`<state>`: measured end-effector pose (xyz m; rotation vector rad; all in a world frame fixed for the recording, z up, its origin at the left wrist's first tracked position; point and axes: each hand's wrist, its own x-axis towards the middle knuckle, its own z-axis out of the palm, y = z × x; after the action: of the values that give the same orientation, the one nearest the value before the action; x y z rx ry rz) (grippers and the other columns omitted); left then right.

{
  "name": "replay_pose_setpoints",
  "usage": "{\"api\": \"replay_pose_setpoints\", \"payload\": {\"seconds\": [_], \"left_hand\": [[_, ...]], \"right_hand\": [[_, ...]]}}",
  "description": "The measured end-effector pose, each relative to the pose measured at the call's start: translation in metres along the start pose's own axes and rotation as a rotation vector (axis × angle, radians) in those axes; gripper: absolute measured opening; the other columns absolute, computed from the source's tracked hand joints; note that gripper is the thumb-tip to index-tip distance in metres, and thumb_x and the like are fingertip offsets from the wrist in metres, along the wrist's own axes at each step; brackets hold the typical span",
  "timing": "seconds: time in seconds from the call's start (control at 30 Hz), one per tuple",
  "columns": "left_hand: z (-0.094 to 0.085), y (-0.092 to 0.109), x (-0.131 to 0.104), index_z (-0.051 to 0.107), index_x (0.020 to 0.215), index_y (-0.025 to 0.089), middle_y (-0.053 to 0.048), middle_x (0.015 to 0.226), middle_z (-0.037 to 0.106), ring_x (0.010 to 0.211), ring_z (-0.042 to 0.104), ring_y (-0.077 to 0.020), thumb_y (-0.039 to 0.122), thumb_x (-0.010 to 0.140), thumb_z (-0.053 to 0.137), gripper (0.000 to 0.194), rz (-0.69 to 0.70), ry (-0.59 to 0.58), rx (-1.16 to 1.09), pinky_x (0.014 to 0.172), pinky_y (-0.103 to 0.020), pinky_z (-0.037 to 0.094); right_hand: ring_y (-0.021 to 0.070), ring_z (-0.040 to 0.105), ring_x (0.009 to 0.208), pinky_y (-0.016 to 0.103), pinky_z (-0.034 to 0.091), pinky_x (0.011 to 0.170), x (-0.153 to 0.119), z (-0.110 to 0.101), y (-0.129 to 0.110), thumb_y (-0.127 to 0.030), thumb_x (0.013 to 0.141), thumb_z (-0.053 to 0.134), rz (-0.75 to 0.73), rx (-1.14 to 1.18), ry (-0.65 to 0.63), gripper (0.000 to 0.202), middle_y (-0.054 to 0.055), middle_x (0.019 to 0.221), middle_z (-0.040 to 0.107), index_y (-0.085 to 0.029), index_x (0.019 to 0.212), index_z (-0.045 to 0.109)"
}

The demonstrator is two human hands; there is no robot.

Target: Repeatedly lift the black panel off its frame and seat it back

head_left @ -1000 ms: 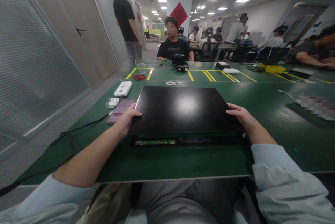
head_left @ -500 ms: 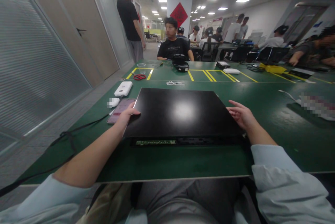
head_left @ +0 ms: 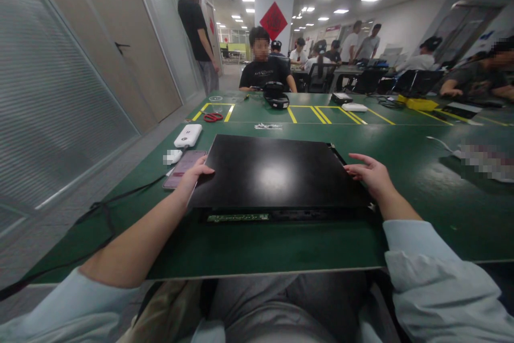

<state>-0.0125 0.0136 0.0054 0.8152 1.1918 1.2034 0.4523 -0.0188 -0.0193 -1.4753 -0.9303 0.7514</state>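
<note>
A flat black screen panel [head_left: 257, 172] with a glossy top lies over a dark frame, both on the green table. Below its near edge shows a strip of green circuit board [head_left: 236, 218]. My left hand [head_left: 196, 174] grips the panel's left edge, thumb on top and the other fingers mostly hidden beneath. At the right edge is my right hand [head_left: 370, 174], index finger stretched out and the others loosely bent. Its fingertips are at the frame's side; whether they touch it I cannot tell. Part of the frame's right side [head_left: 338, 153] is uncovered.
Left of the panel lie a phone [head_left: 176, 178] and a white power bank [head_left: 188, 135] with a black cable. Farther back are red scissors [head_left: 213, 117], small white pieces [head_left: 268, 127] and a black case [head_left: 276, 98]. A person [head_left: 265, 73] sits opposite.
The panel has shifted slightly left over the frame, so more of the frame shows along the right side. My right hand stays beside that edge with its fingers slightly moved.
</note>
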Motion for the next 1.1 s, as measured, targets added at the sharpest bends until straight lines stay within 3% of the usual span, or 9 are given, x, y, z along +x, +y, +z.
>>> {"api": "replay_pose_setpoints", "payload": {"seconds": [0.23,0.33,0.5,0.87,1.1], "left_hand": [[0.001,0.003,-0.004,0.063,0.123,0.018,-0.004,0.094,0.076,0.087,0.072,-0.0309,0.011,0.051,0.059,0.072,0.002,-0.024,-0.061,0.067,-0.038,0.060],[0.001,0.003,-0.004,0.065,0.122,0.018,-0.005,0.094,0.076,0.088,0.072,-0.0327,0.012,0.052,0.060,0.070,0.016,-0.038,-0.098,0.069,-0.041,0.060],[0.002,0.003,-0.003,0.064,0.124,0.017,-0.008,0.092,0.076,0.086,0.073,-0.0347,0.013,0.052,0.059,0.072,0.021,-0.046,-0.097,0.069,-0.044,0.061],[0.004,0.000,0.000,0.066,0.129,0.022,-0.006,0.093,0.079,0.088,0.072,-0.0403,0.015,0.050,0.064,0.080,0.048,-0.036,-0.060,0.067,-0.049,0.062],[0.001,-0.004,-0.008,0.063,0.133,0.018,-0.006,0.097,0.078,0.082,0.074,-0.0291,0.014,0.057,0.071,0.076,0.044,-0.134,0.061,0.058,-0.032,0.058]], "right_hand": [[0.0069,0.034,0.039,0.023,0.021,0.037,-0.004,-0.001,-0.006,-0.021,0.050,0.071,-0.002,0.052,-0.031,0.059,0.004,0.063,0.072,-0.014,0.109,0.071],[0.0066,0.030,0.038,0.023,0.015,0.037,-0.007,0.000,-0.010,-0.023,0.051,0.071,-0.016,0.076,-0.060,0.063,0.005,0.063,0.072,-0.014,0.113,0.070],[0.0071,0.029,0.038,0.024,0.015,0.038,-0.009,0.000,-0.012,-0.025,0.054,0.067,-0.025,0.060,-0.084,0.062,0.007,0.073,0.075,-0.017,0.115,0.069],[0.0051,0.028,0.034,0.021,0.016,0.036,-0.005,0.001,-0.005,-0.026,0.060,0.068,-0.013,0.037,-0.087,0.051,0.009,0.070,0.075,-0.014,0.109,0.067],[0.0054,0.027,0.034,0.021,0.017,0.035,-0.003,-0.001,-0.004,-0.023,0.062,0.067,0.015,0.008,0.016,0.037,0.008,0.066,0.073,-0.016,0.098,0.068]]}}
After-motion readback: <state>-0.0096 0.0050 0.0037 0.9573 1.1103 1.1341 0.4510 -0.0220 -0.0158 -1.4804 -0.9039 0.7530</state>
